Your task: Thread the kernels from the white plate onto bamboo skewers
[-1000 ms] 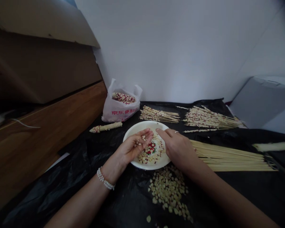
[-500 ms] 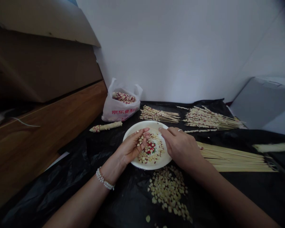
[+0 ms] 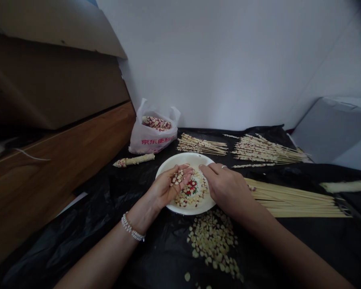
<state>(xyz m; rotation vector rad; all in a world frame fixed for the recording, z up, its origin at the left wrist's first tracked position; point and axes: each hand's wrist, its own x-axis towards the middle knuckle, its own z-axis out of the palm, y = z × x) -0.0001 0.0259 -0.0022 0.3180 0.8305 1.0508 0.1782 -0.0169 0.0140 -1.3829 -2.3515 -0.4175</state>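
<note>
My left hand (image 3: pixel 168 186) is cupped palm up over the near left of a white bowl (image 3: pixel 164 168), with loose corn kernels (image 3: pixel 177 177) in the palm. Red and cream kernels (image 3: pixel 188 200) lie in the bowl, over a red flower print. My right hand (image 3: pixel 225 186) is closed at the bowl's right rim, thumb and forefinger together, pointing at the left hand. A few threaded kernels (image 3: pixel 252 188) jut out past its far side, apparently on a skewer mostly hidden by the hand.
Pale kernels (image 3: pixel 213 241) are heaped on the black plastic sheet (image 3: pixel 108 224). Bare skewers (image 3: pixel 301 198) lie at right; kernel-covered skewers (image 3: pixel 258 149) and another bundle (image 3: pixel 198 143) lie behind. A plastic bag (image 3: pixel 153 138) holds corn cobs; a partly stripped cob (image 3: pixel 135 160) lies before it.
My right hand has shifted slightly left and down, and the kernels jutting past it moved along. The left fingers have dipped a little, showing more kernels in the palm.
</note>
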